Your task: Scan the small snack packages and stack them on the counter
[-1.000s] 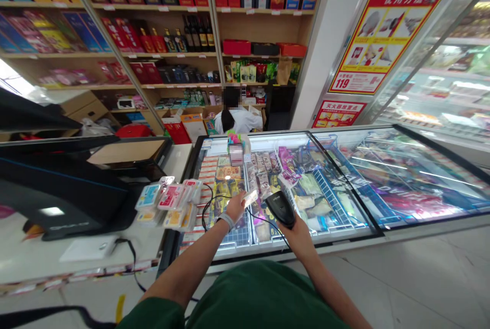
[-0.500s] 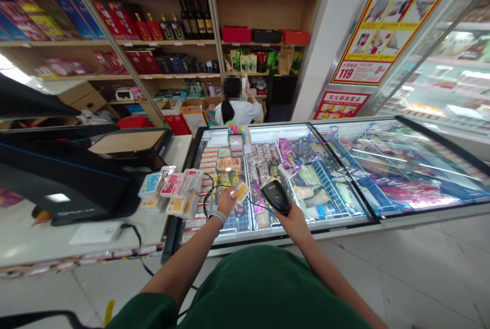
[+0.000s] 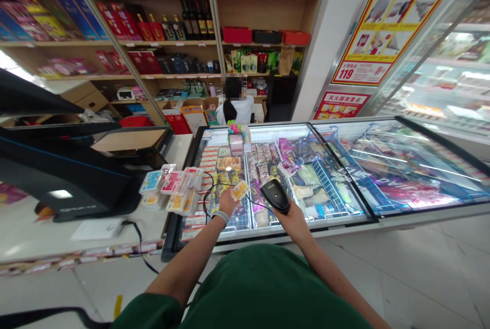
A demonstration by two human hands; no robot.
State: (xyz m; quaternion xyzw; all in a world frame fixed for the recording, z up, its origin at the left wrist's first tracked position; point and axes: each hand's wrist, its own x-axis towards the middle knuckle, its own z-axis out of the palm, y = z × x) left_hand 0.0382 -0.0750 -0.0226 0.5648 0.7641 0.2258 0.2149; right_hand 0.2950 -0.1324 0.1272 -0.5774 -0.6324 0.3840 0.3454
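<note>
Over the freezer's glass lid, my left hand (image 3: 227, 203) grips a small clear package with a yellow label (image 3: 240, 190). My right hand (image 3: 292, 219) is wrapped round the handle of a black barcode scanner (image 3: 275, 195), whose head points toward the package from the right. A black cable (image 3: 207, 198) loops across the glass by my left hand. To the left, stacked packs (image 3: 174, 183) with pink, blue and yellow labels lie at the counter's end, partly over the freezer edge. My fingertips on the scanner's underside are hidden.
The chest freezer (image 3: 375, 222) holds bagged goods in baskets under glass. A black checkout terminal (image 3: 69, 175) and a white box (image 3: 98, 229) stand on the left counter (image 3: 23, 242). Beyond the freezer a person in white (image 3: 234, 110) faces shelves of boxes and bottles.
Both hands stay nearly where they were, still holding the package and scanner. The person beyond the freezer has lowered a raised arm and the pale item seen by the head.
</note>
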